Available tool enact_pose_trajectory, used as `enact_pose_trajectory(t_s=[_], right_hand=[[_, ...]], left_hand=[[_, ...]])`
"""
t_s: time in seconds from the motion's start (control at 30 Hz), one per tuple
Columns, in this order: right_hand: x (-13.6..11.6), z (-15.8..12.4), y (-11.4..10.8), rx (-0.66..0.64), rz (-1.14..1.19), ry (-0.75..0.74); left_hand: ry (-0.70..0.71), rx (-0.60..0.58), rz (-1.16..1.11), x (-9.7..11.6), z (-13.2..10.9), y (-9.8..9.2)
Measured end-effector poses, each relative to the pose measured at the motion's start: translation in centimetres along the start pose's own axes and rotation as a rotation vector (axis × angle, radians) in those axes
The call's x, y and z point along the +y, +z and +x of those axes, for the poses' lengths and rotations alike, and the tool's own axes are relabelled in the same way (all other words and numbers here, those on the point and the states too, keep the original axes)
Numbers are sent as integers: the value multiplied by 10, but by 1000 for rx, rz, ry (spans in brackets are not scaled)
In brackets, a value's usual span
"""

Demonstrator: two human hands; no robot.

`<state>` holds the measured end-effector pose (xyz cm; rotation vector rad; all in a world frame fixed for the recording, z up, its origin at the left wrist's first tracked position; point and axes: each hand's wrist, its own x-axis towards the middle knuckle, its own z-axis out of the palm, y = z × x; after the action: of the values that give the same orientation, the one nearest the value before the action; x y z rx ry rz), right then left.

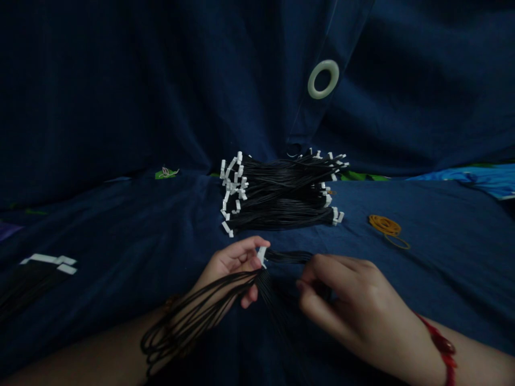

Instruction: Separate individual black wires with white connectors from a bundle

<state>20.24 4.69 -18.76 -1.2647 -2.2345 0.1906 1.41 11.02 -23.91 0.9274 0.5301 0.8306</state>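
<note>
My left hand (235,265) is closed on a bundle of black cables (205,297), near their white connector (262,256), which sticks up between thumb and fingers. Some of these cables loop back over my left wrist, and others hang down or run off to the right. My right hand (350,300) has its fingers curled in at the right end of the same cables; its fingertips are partly hidden. Just beyond both hands lies a stack of black cable bundles (281,185) with white connectors at both ends.
More black cables with white connectors (52,260) lie at the left. A coil of orange-brown rubber bands (385,225) rests at the right on the dark blue cloth (434,241). Behind hangs a dark blue curtain with a pale ring (335,80). Blue fabric (483,179) shows at far right.
</note>
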Motion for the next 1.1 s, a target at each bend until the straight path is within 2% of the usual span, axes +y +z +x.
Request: enact_pose_trajectory(t_s=[0.3, 0.4, 0.53, 0.67, 0.73, 0.87, 0.93, 1.03, 1.1], right_hand=[[0, 2, 0, -6, -9, 40], [2, 1, 3, -25, 2, 40], [4, -2, 12, -10, -1, -12], [7, 1, 20, 12, -47, -69], [7, 4, 17, 5, -109, -70], [-1, 3, -4, 93, -326, -52], [-5, -5, -15, -13, -331, -53], [-8, -16, -17, -324, -280, -65], [-7, -16, -9, -388, -244, 18]], left_hand=[[-6, 58, 101, -1, 0, 2], [-50, 57, 145, -2, -1, 5], [-98, 68, 193, -2, -5, 13], [-82, 93, 222, -4, -7, 17], [-72, 114, 238, -5, -5, 15], [-80, 143, 215, -3, 2, 3], [-56, 158, 164, -2, 4, -3], [-52, 204, 102, 1, 4, -7], [-78, 214, 92, 2, 4, -6]])
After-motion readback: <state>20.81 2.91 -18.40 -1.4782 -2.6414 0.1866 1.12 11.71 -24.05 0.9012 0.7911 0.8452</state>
